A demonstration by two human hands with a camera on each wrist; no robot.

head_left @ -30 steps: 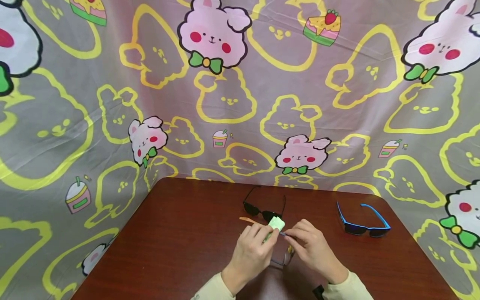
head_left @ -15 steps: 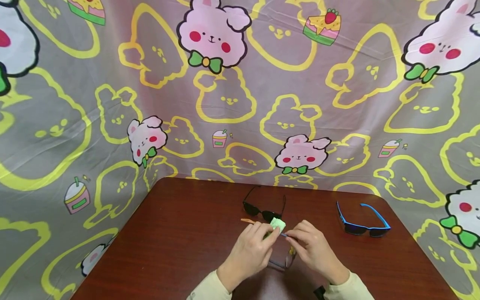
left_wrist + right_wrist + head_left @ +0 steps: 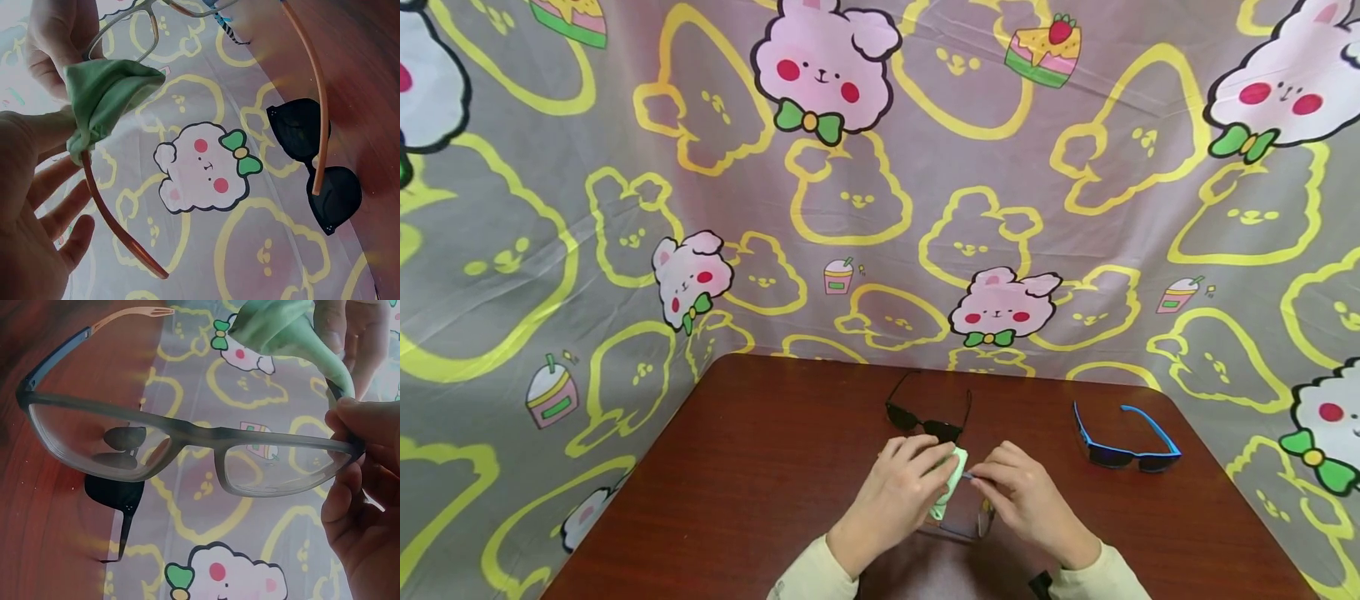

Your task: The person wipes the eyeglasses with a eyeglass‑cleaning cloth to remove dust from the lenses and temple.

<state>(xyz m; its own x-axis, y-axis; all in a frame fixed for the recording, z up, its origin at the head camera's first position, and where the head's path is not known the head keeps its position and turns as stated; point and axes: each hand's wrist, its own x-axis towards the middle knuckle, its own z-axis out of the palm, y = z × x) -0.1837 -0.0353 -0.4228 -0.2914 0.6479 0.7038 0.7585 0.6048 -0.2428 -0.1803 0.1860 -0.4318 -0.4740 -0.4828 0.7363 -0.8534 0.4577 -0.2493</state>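
Observation:
Clear-lensed eyeglasses (image 3: 194, 432) with a grey frame and orange-tipped temples are held up between both hands. My right hand (image 3: 1028, 503) pinches the frame at one hinge corner; in the right wrist view its thumb and fingers (image 3: 342, 500) close on that corner. A light green cloth (image 3: 103, 100) is folded round the temple on that same side. My left hand (image 3: 901, 492) pinches the cloth over the temple, and the orange temple tip (image 3: 134, 247) sticks out below it. The other temple (image 3: 320, 106) extends free in the left wrist view.
Black sunglasses (image 3: 922, 422) lie on the brown table (image 3: 760, 467) just beyond the hands. Blue-framed sunglasses (image 3: 1131, 454) rest at the right. A patterned cloth backdrop (image 3: 865, 208) rises behind and at the sides of the table.
My left hand has turned and shifted slightly left; the green cloth now hangs lower, along the temple. The right hand stays pinching the eyeglasses at nearly the same place.

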